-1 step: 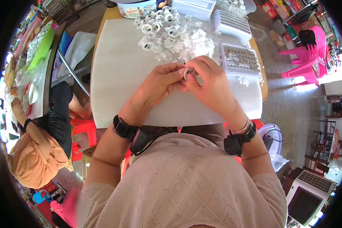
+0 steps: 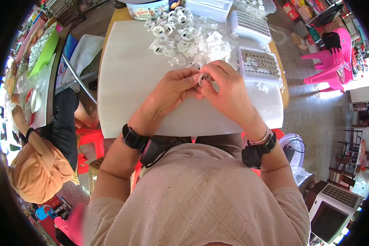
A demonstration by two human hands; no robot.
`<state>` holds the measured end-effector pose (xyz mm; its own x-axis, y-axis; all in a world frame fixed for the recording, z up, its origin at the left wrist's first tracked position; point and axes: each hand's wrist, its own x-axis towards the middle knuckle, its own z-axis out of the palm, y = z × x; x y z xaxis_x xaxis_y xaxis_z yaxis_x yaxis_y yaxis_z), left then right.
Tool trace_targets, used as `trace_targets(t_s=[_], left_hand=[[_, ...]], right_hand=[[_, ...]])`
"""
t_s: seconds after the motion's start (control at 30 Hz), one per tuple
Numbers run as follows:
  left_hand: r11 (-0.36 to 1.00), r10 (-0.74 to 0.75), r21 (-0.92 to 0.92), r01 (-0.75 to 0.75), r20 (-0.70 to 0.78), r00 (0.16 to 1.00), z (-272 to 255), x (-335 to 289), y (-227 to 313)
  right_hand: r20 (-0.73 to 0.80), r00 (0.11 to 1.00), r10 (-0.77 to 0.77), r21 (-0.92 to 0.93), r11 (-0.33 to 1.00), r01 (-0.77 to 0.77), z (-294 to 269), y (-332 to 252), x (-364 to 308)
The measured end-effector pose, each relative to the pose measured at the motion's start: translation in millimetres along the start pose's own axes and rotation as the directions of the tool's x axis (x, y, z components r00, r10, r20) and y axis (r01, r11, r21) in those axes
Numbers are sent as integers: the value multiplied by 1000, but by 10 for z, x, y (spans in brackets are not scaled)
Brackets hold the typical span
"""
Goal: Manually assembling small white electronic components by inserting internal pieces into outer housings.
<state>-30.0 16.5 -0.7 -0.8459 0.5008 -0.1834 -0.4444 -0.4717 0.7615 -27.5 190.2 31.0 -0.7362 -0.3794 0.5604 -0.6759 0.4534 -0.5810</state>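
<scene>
Over the middle of the white-covered table, my left hand point(image 2: 177, 89) and my right hand point(image 2: 226, 89) meet and pinch a small white ring-shaped plastic part point(image 2: 201, 79) between their fingertips. Fingers hide most of that part. Just beyond my hands lies a heap of translucent white plastic pieces point(image 2: 211, 47). Left of it are several round white parts with dark centres point(image 2: 164, 29). To the right of my right hand sits a clear tray point(image 2: 260, 64) holding rows of small metallic pieces.
Behind the clear tray stands a white box with rows of small pieces point(image 2: 251, 26). A round tub point(image 2: 147, 10) and a stack of white trays point(image 2: 209, 9) line the table's far edge. At the left, another person point(image 2: 45, 164) sits by a second table. Pink chairs point(image 2: 336, 61) stand at the right.
</scene>
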Motion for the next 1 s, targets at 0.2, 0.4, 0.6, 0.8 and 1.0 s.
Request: trace_targets(t_s=[0.2, 0.4, 0.6, 0.8, 1.0], left_hand=[[998, 5, 59, -7, 35, 999, 33, -34, 41], [999, 17, 31, -16, -30, 999, 53, -54, 38], [999, 14, 38, -12, -57, 998, 33, -29, 2], [998, 23, 62, -22, -26, 999, 27, -14, -4], [1000, 6, 22, -6, 36, 999, 33, -57, 65]], right_hand=[[0, 1000, -6, -34, 999, 6, -25, 3, -22], [-27, 994, 107, 92, 990, -104, -100, -110, -26], [35, 999, -32, 8, 999, 31, -47, -120, -55], [12, 997, -77, -36, 996, 78, 34, -57, -85], [-73, 992, 105, 132, 987, -95, -160, -125, -15]])
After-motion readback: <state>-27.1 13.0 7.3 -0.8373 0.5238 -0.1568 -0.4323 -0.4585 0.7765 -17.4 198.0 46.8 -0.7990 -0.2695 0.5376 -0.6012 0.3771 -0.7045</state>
